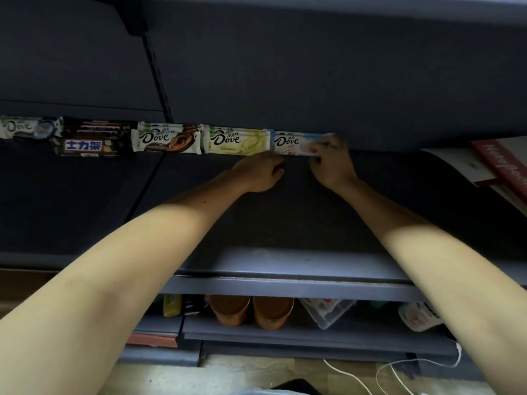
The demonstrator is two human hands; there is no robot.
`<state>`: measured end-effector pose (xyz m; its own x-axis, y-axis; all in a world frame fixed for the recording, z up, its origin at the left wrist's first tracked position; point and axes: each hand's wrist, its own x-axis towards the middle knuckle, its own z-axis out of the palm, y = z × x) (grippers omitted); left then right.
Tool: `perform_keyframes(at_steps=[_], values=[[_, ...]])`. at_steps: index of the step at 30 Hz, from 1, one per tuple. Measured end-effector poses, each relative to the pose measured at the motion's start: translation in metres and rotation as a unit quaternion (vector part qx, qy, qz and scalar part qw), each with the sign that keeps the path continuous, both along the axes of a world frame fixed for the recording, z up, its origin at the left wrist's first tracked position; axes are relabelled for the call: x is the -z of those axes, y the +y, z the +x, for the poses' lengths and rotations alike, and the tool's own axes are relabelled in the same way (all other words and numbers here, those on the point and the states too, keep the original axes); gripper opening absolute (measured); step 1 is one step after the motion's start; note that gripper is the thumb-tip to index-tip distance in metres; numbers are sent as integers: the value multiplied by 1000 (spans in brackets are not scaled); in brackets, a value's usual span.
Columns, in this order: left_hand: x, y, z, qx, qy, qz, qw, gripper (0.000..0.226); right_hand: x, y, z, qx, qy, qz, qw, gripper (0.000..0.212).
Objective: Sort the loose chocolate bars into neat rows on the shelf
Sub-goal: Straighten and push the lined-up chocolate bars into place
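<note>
The right hand (330, 159) is clamped on the right end of the pale blue Dove stack (291, 142), thumb and fingers pinching the wrapper edge. The left hand (259, 173) sits just to its left, knuckles curled, with fingertips at the stack's near left corner. In this dim, blurred view I cannot tell whether it pinches the wrapper or only nudges it.

The stack lies between the two hands at the back of the shelf (85, 201), just beside the yellow Dove stack (236, 141) beyond the left hand. Farther that way come the brown Dove stack (165, 141) and the Snickers bars (85, 145).

The step in hand looks like squaring this end stack into line with its neighbours, probably late in the task. The next move likely calls for a small sideways push toward the yellow stack, with the ends held level so the upper bars do not slide, followed by a clean release.
</note>
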<state>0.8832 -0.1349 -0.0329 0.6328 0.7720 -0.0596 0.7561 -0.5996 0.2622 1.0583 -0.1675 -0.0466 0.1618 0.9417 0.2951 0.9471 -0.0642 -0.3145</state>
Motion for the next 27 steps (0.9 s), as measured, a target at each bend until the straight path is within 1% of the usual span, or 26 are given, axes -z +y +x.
perform_keyframes(at_steps=[3,7,9,10,12,15,18,21,24,27], values=[[2,4,4,1,32,24,999,48,2,4,-4,-33,-11,-57,998,41],[5,7,10,-20,65,71,995,51,5,10,-2,-15,-8,-71,997,43],[6,7,12,-21,69,78,994,52,4,10,-1,-19,-2,-84,996,43],[5,6,12,-18,61,73,995,51,3,9,-1,-22,2,-83,996,43],[2,4,9,-8,29,59,998,50,0,6,-1,-32,7,-53,998,35],[-6,1,-11,-5,-29,66,997,45,-8,5,-13,-61,22,-13,998,24],[-11,-2,-53,-45,-75,86,992,43,-14,19,-50,-98,40,-23,994,21],[-13,-3,-118,-117,-109,95,983,41,-19,34,-114,-155,66,-55,984,24],[-12,-12,-194,-189,-149,95,966,39,-22,37,-194,-245,100,-89,960,25],[-9,-26,-278,-290,-164,82,939,37,-24,37,-279,-325,126,-110,931,24]])
